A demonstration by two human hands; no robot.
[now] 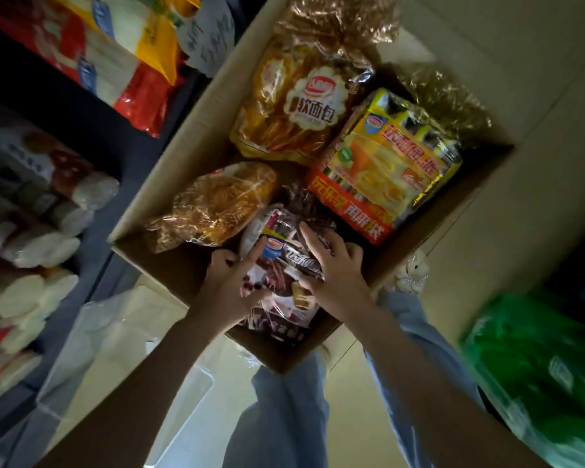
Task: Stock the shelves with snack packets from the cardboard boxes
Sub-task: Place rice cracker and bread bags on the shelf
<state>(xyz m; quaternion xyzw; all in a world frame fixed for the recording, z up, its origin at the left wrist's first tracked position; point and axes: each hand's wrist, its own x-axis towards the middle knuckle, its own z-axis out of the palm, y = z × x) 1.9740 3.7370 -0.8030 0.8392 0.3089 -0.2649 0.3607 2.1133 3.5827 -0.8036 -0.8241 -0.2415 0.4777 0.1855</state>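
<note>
An open cardboard box point(169, 170) stands on the floor below me, holding several snack packets. Nearest me lies a dark brown packet point(284, 285). My left hand point(230, 285) holds its left side with fingers curled over the edge and the index finger stretched across the top. My right hand point(335, 265) grips its right side, thumb pressed on the wrapper. Farther in lie a golden bread bag point(217, 204), an orange soft-bread bag point(298, 106) and a yellow and red cake packet point(392, 163).
Dark shelves on the left carry noodle packs point(115, 62) and white-wrapped goods point(41, 214). A clear plastic sheet point(122, 332) lies on the floor near the box. A green bag point(537, 366) sits at the right. My legs in blue jeans point(284, 417) stand beneath the box.
</note>
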